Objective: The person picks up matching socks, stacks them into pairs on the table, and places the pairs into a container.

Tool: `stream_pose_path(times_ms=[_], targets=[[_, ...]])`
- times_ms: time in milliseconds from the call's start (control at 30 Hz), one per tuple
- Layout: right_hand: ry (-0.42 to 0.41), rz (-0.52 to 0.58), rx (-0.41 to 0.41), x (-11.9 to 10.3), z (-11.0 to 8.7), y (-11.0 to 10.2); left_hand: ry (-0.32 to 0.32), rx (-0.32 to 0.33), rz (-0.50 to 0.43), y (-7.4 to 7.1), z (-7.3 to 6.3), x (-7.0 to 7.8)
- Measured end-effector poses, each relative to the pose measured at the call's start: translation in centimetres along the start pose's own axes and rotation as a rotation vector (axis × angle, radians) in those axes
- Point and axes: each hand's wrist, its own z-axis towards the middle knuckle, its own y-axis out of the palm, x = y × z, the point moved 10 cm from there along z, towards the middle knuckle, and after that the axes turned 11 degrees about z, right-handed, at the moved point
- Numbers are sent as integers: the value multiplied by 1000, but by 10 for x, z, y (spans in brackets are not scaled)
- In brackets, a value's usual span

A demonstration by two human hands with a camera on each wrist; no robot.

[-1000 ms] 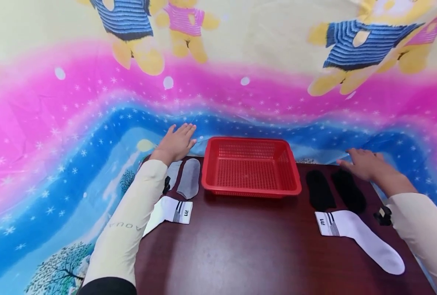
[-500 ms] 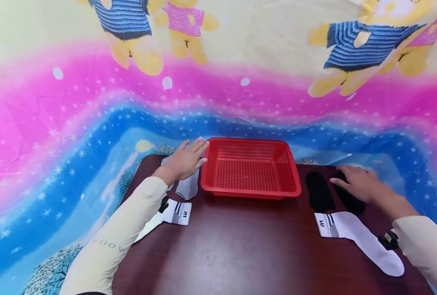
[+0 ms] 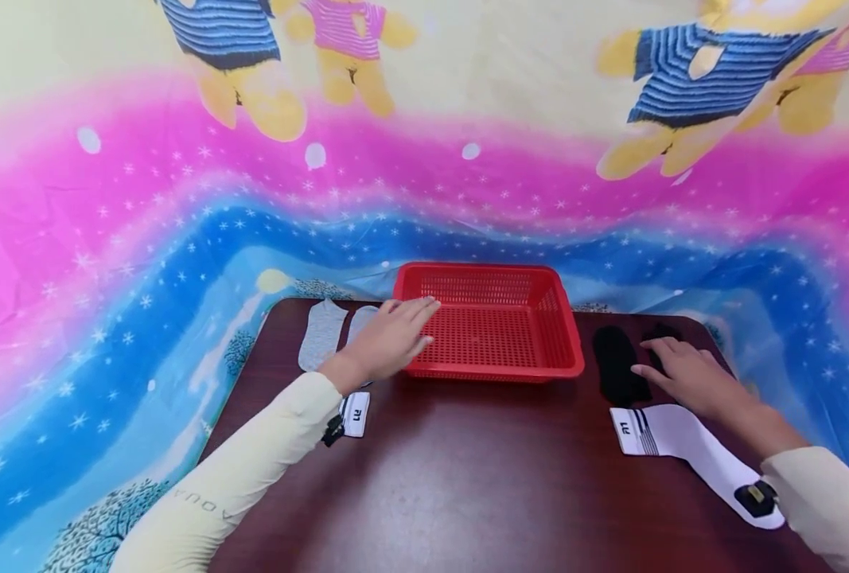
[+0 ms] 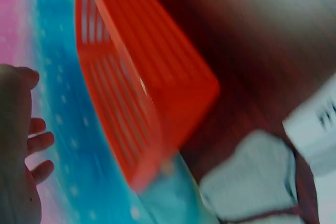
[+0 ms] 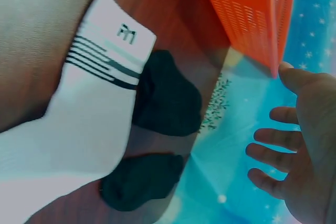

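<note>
Fingers extended, my left hand [image 3: 388, 342] hovers over the left end of the red plastic basket [image 3: 488, 372] and partly covers one of two grey ankle socks [image 3: 321, 338]. It holds nothing. My right hand [image 3: 699, 383] hangs above the far black ankle sock [image 3: 662, 333], hiding most of it; the other black sock [image 3: 619, 366] lies to its left. In the right wrist view the right hand's fingers [image 5: 278, 139] are loosely spread and apart from the socks. A white striped sock [image 3: 682, 438] lies nearer me, below the right hand. Its match [image 3: 356, 414] is mostly hidden by my left arm.
The dark wooden table [image 3: 453, 477] carries the basket at its back edge, between the grey and black socks. Behind rises a patterned cloth backdrop [image 3: 467, 199]. A small black camera [image 3: 756, 499] sits at my right wrist.
My left hand has moved rightward and nearer, from above the grey socks to the basket's left end. My right hand has come down and nearer, over the far black sock. The socks stay put.
</note>
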Motion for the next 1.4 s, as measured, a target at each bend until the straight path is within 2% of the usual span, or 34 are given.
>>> stream_pose_path(times_ms=[100,267,467,600,800,900,1100,1267,1400], targets=[[-4,7,21,5,-8,2,11,36,-26,-6,10,24],[18,20,40,18,-22,6,47,59,-25,-13,29,63],[-60,-61,123,32,-41,7,127,69,-57,-14,54,111],[-80,-63,158,43,-49,8,180,56,-44,-3,68,142],[-50,-32,138,62,-58,15,223,51,5,11,91,183],[-37,-21,141,73,-63,17,213,40,9,16,103,203],[-8,28,103,93,-74,27,161,-3,-51,35,122,245],[30,50,82,107,-81,37,133,-33,-97,55,127,276],[67,61,62,112,-86,42,139,-49,-81,69,131,297]])
